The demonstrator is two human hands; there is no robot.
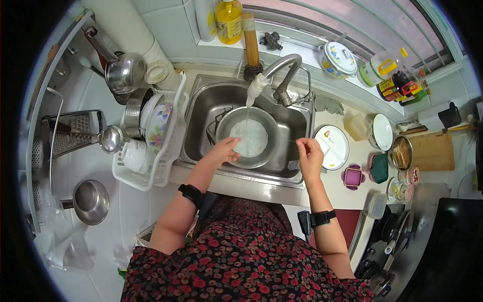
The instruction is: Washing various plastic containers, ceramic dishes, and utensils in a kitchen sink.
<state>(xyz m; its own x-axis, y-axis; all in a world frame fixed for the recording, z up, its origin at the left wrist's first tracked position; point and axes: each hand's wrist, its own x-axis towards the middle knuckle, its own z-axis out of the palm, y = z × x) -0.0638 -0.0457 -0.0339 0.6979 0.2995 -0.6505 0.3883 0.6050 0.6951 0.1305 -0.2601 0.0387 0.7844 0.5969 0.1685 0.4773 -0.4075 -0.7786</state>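
Note:
My left hand [225, 151] is over the near-left rim of a round metal basin [273, 145], thumb and fingers apart and holding nothing. The basin stands in a stainless steel sink [288, 128]. Inside it is a round white dish [249, 139] under water. A thin stream falls into it from the white nozzle [256, 90] of the curved metal faucet [292, 66]. Above the sink's right edge, my right hand [311, 156] has its fingers pinched together. A faint thin strand [293, 141] shows at the fingertips, too small to identify.
Left of the sink, a white dish rack [166, 151] holds bowls. On the right counter are a divided white plate [332, 147], a purple container [353, 177], a green container [378, 168] and a white bowl [382, 132]. Bottles and a lidded enamel pot [337, 60] line the windowsill.

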